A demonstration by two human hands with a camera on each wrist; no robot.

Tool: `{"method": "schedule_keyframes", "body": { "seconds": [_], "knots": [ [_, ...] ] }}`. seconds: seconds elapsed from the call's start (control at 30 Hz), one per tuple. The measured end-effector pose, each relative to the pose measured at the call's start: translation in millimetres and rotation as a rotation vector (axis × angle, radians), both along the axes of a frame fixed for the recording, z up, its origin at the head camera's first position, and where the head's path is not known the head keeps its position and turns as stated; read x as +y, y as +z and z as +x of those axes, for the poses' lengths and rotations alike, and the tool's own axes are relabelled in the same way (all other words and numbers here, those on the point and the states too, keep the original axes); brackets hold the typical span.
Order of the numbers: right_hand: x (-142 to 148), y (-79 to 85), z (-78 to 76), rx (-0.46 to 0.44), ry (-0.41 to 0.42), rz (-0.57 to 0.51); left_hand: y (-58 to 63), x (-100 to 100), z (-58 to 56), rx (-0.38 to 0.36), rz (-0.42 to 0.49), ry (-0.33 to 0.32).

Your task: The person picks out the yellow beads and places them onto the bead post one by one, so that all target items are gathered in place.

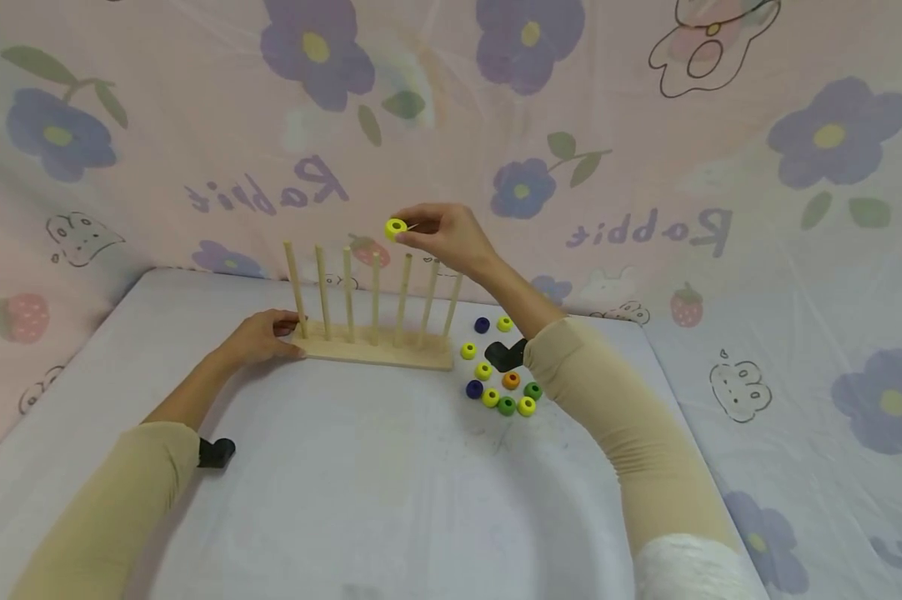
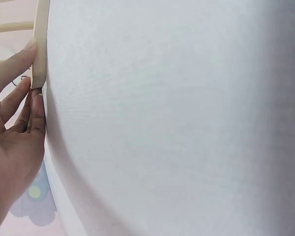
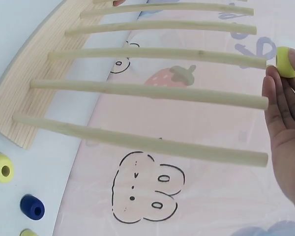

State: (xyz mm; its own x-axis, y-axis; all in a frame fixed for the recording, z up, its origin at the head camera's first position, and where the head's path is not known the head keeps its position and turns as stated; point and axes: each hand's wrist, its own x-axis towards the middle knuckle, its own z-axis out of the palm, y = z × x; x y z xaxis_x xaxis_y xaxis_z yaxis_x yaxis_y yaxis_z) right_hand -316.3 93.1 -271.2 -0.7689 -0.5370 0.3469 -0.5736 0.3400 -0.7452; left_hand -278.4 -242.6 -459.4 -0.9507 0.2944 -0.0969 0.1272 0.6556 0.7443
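My right hand (image 1: pixel 451 237) pinches a yellow bead (image 1: pixel 395 228) between thumb and fingers, above the pegs of a wooden peg rack (image 1: pixel 376 353). In the right wrist view the same yellow bead (image 3: pixel 285 62) is apart from the nearby peg tips, its hole partly turned out of sight. The left hand (image 1: pixel 259 337) holds the left end of the rack's base. From the left wrist, the thumb lies on the base (image 2: pixel 41 44) and the other fingers (image 2: pixel 38 115) are at its end. All the visible pegs are bare and upright.
To the right of the rack, several loose beads lie on the white table (image 1: pixel 361 467): yellow (image 1: pixel 526 406), green (image 1: pixel 507 406), dark blue (image 1: pixel 474 389) and one orange (image 1: pixel 511 380). A patterned cloth (image 1: pixel 436 125) hangs behind the table.
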Motion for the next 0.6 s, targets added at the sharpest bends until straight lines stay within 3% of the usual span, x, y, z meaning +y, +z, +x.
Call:
{"method": "schedule_keyframes", "body": {
  "seconds": [0.23,0.4,0.5,0.6],
  "knots": [
    [-13.8,4.3,-2.2,0.031,0.007,0.023,1.6,-4.2,-3.4,-0.006,-0.002,-0.003],
    [-22.7,21.1,15.8,0.003,-0.006,0.061,1.2,-4.3,-7.3,-0.015,-0.005,-0.002],
    [-26.3,21.6,12.7,0.012,0.004,0.062,1.1,-2.4,-6.4,-0.022,0.006,0.000],
    [-33.0,13.6,-1.7,0.025,0.024,0.050,0.0,-2.7,-2.2,-0.032,0.012,0.003]
  ]
}}
